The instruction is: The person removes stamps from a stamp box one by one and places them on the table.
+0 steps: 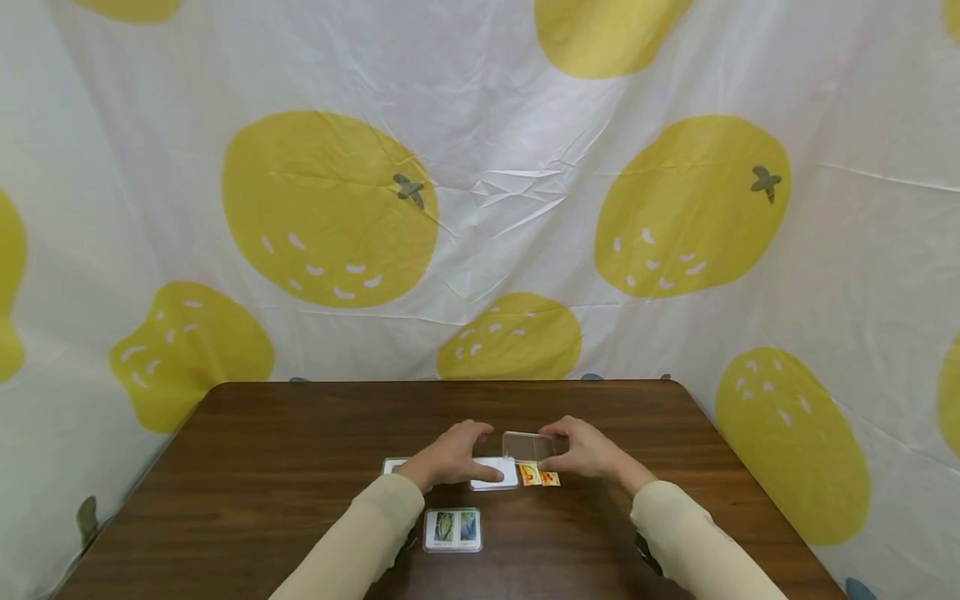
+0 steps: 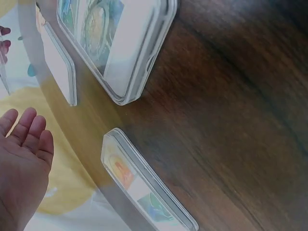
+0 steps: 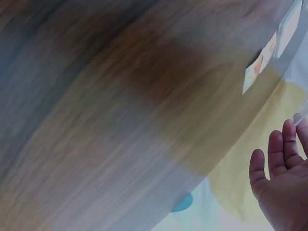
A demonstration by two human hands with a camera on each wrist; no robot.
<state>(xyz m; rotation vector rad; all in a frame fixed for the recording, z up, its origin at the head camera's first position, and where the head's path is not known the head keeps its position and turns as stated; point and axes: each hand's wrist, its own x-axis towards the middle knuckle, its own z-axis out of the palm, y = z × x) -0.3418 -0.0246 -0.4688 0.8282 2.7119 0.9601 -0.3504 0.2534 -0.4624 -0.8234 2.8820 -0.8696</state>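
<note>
My right hand [image 1: 588, 450] pinches a clear plastic lid [image 1: 525, 447] by its right edge, held tilted above the table. Below it lie two small orange-and-yellow picture cards [image 1: 531, 475], next to a flat case with a white face [image 1: 506, 478]. Over that white case is my left hand [image 1: 452, 454], thumb spread from the fingers and nothing gripped; the left wrist view shows its fingers relaxed. In the right wrist view, the lid's edge meets the right hand's [image 3: 286, 178] fingertips, and most of the lid is out of frame.
A clear-framed case with two green and blue pictures [image 1: 453, 531] lies nearer on the brown table [image 1: 300, 483]. Another case [image 1: 392, 465] sits partly hidden behind the left hand; its orange and green pictures [image 2: 120, 171] show in the left wrist view. A fruit-patterned curtain [image 1: 510, 250] hangs behind.
</note>
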